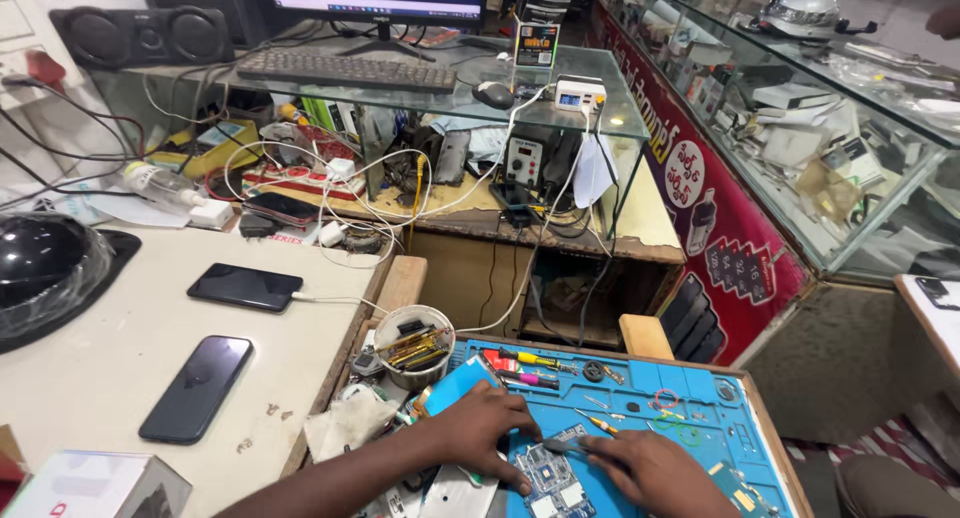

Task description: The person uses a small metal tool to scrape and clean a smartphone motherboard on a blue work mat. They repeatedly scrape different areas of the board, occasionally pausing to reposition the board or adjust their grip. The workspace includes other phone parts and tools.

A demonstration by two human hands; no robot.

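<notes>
Circuit board (pixel 553 483) lies at the blue mat's (pixel 700 418) near edge, my left hand (pixel 485 428) pressing it, my right hand (pixel 650 468) pinching tweezers (pixel 563 444) (a slip could scratch it).

Glass-topped desk (pixel 600 118) at upper centre, cluttered wooden shelf (pixel 650 218) beneath; glass display counter (pixel 880 178) along right edge; pale worktop (pixel 100 358) at left; striped floor (pixel 900 443) at lower right.

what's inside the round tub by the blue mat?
The tub holds upright tools: yellowish and dark metal handles, packed close. Their tips and the tub's bottom are hidden by its wall. It stands just off the blue mat, above the left hand.
</notes>
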